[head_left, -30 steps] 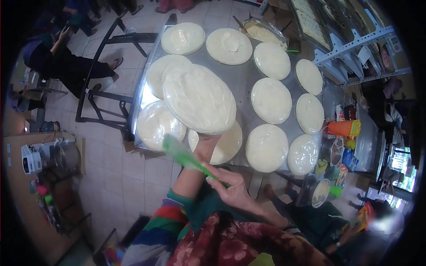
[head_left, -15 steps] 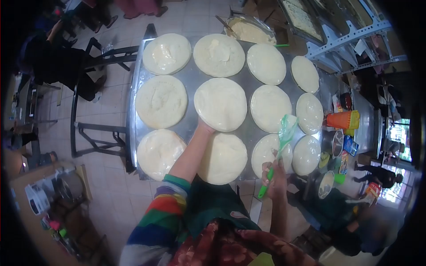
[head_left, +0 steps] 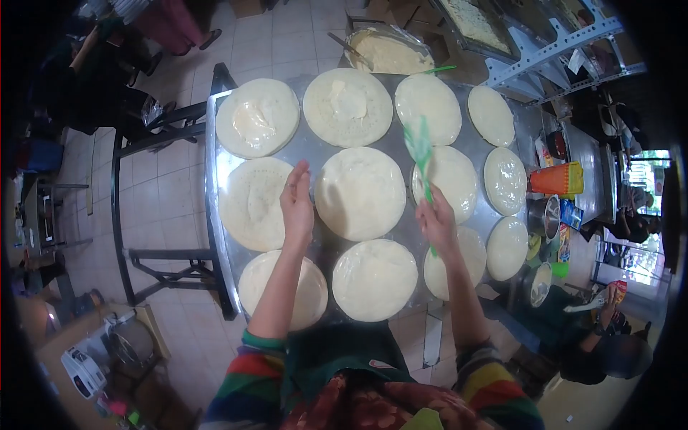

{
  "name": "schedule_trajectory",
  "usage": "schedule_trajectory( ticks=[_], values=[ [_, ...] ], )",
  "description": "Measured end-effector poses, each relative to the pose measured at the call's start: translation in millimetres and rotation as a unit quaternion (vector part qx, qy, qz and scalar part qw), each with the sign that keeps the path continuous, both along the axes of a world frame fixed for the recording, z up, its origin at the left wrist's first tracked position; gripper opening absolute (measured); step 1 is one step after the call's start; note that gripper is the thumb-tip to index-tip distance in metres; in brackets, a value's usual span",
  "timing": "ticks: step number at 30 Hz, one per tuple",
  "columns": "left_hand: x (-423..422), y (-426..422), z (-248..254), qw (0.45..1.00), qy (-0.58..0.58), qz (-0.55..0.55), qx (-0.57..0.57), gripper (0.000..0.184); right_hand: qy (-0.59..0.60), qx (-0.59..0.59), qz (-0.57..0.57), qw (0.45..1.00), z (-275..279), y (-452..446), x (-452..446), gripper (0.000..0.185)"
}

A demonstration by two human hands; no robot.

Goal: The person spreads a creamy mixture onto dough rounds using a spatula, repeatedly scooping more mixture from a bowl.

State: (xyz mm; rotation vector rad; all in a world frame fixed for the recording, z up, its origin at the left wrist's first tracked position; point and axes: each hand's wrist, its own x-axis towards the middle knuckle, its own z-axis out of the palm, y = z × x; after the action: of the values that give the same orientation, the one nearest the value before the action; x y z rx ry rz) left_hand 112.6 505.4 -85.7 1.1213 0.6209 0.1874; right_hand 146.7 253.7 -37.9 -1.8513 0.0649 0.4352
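Note:
Several pale round cake-like discs, some glossy on top, lie in rows on a metal table [head_left: 308, 158]. My right hand [head_left: 437, 218] is closed round the green handle of a spatula [head_left: 419, 147], whose clear-green blade is raised over the discs on the right. My left hand [head_left: 296, 208] holds nothing, its fingers stretched out. It is between the left disc [head_left: 251, 204] of the middle row and the glossy centre disc [head_left: 360, 193]. A thick smear of pale spread lies on the far left disc [head_left: 256, 118] and another on the disc [head_left: 349, 107] beside it.
Beyond the table's far edge stands a large bowl of pale cream [head_left: 390, 51] with a tool in it. A grey metal rack [head_left: 552, 61] is at the far right. An orange container [head_left: 555, 179] stands on the right, and a co-worker [head_left: 609, 344] is at lower right.
My left hand has come away from the centre disc's edge and moved up and left, fingers now extended. My right hand has lifted the spatula farther forward and left.

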Motion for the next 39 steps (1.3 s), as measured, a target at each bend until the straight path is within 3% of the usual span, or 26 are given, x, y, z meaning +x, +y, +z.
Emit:
schedule_trajectory(
  ticks=[2,4,7,10,14,17,18,21,23,25,31,32,34,35,37,39],
  values=[
    [28,8,-1,0.996,0.009,-0.025,-0.083,0.050,-0.124,-0.113,0.042,0.985,-33,13,38,0.035],
    [58,9,-6,0.995,0.068,-0.030,-0.066,0.054,-0.317,-0.198,0.041,0.926,-53,32,72,0.035],
    [93,11,-18,0.991,0.111,-0.033,-0.062,0.051,-0.288,-0.269,0.049,0.918,-65,56,119,0.039],
    [117,16,-36,0.986,0.154,-0.021,-0.059,0.037,-0.178,-0.357,0.075,0.914,-47,81,148,0.040],
    [124,26,-50,0.986,0.147,-0.001,-0.084,0.028,-0.204,-0.345,0.088,0.912,-57,93,166,0.039],
    [129,23,-45,0.987,0.048,0.040,-0.146,0.030,-0.182,-0.334,0.098,0.919,-52,92,167,0.039],
    [137,25,-65,0.968,-0.029,0.009,-0.247,0.029,-0.182,-0.324,0.103,0.922,-50,88,167,0.039],
    [156,12,-67,0.945,-0.038,0.002,-0.326,0.031,-0.174,-0.301,0.121,0.930,-46,77,171,0.038],
    [173,-2,-79,0.916,-0.116,0.013,-0.383,0.037,-0.209,-0.266,0.142,0.930,-55,69,177,0.037],
    [177,-12,-75,0.906,-0.121,-0.047,-0.403,0.043,-0.205,-0.257,0.170,0.929,-46,71,173,0.037],
    [154,-15,-31,0.828,-0.106,-0.052,-0.548,0.043,-0.222,-0.208,0.193,0.933,-12,77,108,0.036],
    [152,-20,-45,0.855,-0.136,-0.038,-0.499,0.045,-0.210,-0.217,0.203,0.932,-4,75,90,0.036],
    [128,-22,-40,0.807,-0.190,-0.039,-0.557,0.048,-0.290,-0.173,0.228,0.913,16,71,49,0.035],
    [121,-28,-54,0.910,-0.217,-0.061,-0.349,0.050,-0.329,-0.155,0.238,0.901,26,62,37,0.034],
    [98,-33,-56,0.924,-0.244,-0.085,-0.281,0.051,-0.267,-0.142,0.215,0.929,45,37,26,0.035],
    [71,-29,-23,0.783,-0.241,-0.080,-0.567,0.051,-0.242,-0.145,0.166,0.945,54,15,22,0.036]
  ],
)
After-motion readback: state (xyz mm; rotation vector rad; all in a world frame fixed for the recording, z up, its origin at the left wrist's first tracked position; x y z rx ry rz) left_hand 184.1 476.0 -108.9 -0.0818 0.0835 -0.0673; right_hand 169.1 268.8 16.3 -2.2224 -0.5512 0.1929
